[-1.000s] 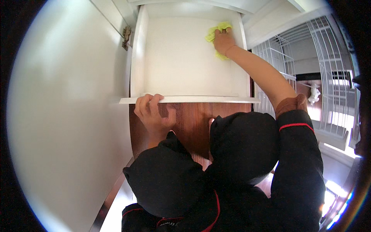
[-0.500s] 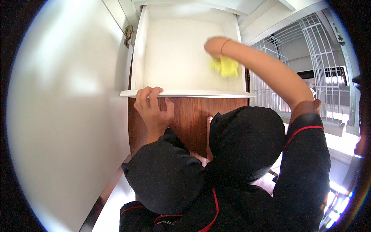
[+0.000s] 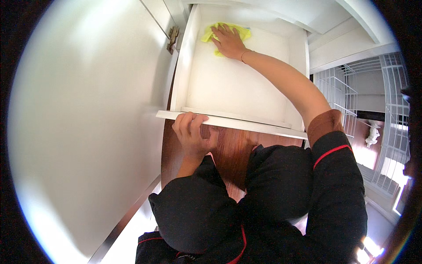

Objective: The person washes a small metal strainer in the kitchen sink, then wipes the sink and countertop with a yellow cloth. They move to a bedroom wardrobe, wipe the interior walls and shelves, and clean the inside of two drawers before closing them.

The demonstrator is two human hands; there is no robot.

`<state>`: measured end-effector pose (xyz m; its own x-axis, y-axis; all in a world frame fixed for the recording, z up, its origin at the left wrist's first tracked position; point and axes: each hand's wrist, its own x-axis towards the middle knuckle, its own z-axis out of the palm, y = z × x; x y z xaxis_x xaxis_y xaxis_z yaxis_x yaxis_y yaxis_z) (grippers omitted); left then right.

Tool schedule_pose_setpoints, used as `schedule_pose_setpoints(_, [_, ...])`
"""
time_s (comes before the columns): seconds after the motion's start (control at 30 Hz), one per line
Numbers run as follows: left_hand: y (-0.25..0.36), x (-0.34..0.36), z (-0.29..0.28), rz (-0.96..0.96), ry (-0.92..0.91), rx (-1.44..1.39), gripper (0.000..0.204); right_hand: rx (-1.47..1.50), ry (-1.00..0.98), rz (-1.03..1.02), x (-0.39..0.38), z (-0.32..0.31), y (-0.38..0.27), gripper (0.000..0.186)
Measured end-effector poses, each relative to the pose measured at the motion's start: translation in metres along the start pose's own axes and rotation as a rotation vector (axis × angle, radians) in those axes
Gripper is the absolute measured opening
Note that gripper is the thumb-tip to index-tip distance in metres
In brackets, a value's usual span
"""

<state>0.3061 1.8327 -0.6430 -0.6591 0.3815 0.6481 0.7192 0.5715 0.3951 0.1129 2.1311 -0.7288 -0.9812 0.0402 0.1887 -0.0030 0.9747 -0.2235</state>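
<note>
A white drawer (image 3: 246, 83) is pulled out in front of me. In its far left part my right hand (image 3: 229, 41) holds a yellow cloth (image 3: 211, 33) pressed down on the drawer bottom, fingers spread over it. The cloth lies partly bunched, its edges showing around the fingers. My left hand (image 3: 193, 134) grips the top edge of the drawer front (image 3: 255, 126) near its left end, fingers curled over it and thumb below on the near side.
A large white door (image 3: 88, 123) with a metal hinge (image 3: 172, 38) stands along the left. To the right are white wire racks (image 3: 391, 97). Brown wooden floor (image 3: 228, 154) shows between the drawer and my knees. White cabinet parts overhang the drawer's far right.
My right hand has carried the yellow cloth from the drawer's right side to its far left and laid it flatter. My left hand stays on the drawer front; the view has shifted.
</note>
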Motion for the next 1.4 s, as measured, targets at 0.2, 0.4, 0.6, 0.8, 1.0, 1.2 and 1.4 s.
schedule_pose_setpoints(0.2, [0.001,-0.003,0.004,-0.022,0.038,0.01,0.039,0.202,0.006,-0.317,-0.044,0.008,-0.056,0.049])
schedule_pose_setpoints(0.4, [0.006,0.001,0.011,-0.021,0.093,0.046,0.04,0.493,-0.259,-0.903,-0.109,-0.021,-0.084,0.047])
schedule_pose_setpoints(0.6, [0.006,0.003,0.008,0.009,0.062,0.086,0.039,0.574,-0.378,-0.922,-0.108,-0.031,-0.096,0.049])
schedule_pose_setpoints(0.8, [0.004,0.001,-0.001,-0.016,0.007,-0.005,0.036,0.403,-0.676,-0.939,-0.136,-0.08,-0.035,0.047])
schedule_pose_setpoints(1.0, [0.01,0.001,0.005,-0.045,0.058,0.001,0.038,0.366,-0.956,-0.977,-0.177,-0.144,0.036,0.036])
schedule_pose_setpoints(1.2, [0.011,0.002,0.002,-0.054,0.043,0.016,0.04,-0.102,-1.336,-0.888,-0.191,-0.151,0.044,0.024])
schedule_pose_setpoints(1.4, [0.009,0.003,-0.006,-0.063,-0.007,0.007,0.044,-0.337,-1.382,-0.754,-0.191,-0.163,0.019,0.022])
